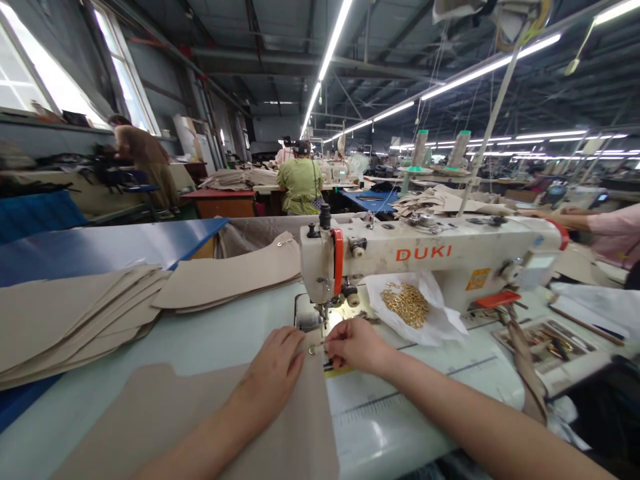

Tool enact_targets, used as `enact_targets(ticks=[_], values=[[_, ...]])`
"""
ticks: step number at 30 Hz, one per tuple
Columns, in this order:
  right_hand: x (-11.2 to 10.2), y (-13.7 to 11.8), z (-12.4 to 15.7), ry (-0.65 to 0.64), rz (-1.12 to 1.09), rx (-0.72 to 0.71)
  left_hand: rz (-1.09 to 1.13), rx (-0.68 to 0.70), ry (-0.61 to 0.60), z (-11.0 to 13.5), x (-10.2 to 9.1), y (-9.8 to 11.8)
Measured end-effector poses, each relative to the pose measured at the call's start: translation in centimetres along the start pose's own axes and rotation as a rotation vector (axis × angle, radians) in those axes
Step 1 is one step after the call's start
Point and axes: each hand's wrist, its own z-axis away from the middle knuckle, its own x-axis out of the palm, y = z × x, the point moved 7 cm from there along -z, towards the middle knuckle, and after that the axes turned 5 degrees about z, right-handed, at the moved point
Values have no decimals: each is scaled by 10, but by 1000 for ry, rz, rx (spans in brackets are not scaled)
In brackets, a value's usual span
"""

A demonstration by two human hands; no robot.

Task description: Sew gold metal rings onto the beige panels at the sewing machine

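Under the needle end of a white sewing machine point(370, 257) lies the top edge of a beige fabric panel point(210, 413). My left hand point(275, 367) rests flat on this panel, fingers stretched toward the needle area. A small gold-coloured ring point(312, 349) sits at the panel's edge, between my two hands. Just right of the ring, my right hand point(353, 343) is closed in a pinch close below the presser foot; what its fingertips grip is hidden. Behind it, a heap of gold-coloured metal rings point(407, 303) lies on white paper point(445, 320).
Stacked beige panels point(75, 307) lie to the left, with more panels point(235, 270) behind the work. A tray of small tools point(555, 343) is at the right. Thread cones point(420, 150) stand behind the machine. Co-workers sit ahead and at the right; another person stands far left.
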Motion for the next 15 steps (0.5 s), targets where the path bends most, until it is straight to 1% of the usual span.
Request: enact_targets(ticks=[6, 10, 15], values=[[9, -6, -13, -65, 49, 64, 31, 34, 7, -3, -5, 7], [9, -10, -16, -103, 95, 67, 55, 89, -21, -2, -5, 12], [7, -12, -20, -144, 170, 64, 63, 164, -15, -7, -1, 21]])
